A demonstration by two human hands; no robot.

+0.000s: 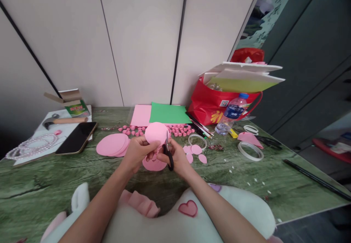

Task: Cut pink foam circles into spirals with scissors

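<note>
My left hand is closed on a pink paper circle, held upright above the green table. My right hand grips black-handled scissors, whose blades point up into the circle's right edge. Under my hands lies another pink circle. A stack of pink circles lies to the left, and small pink petal cut-outs lie to the right.
A phone, a hammer, beads and a small box sit at the left. Pink and green sheets, small pink hearts, pens, tape rolls, a water bottle and a red bag lie behind and right. A plush toy rests in my lap.
</note>
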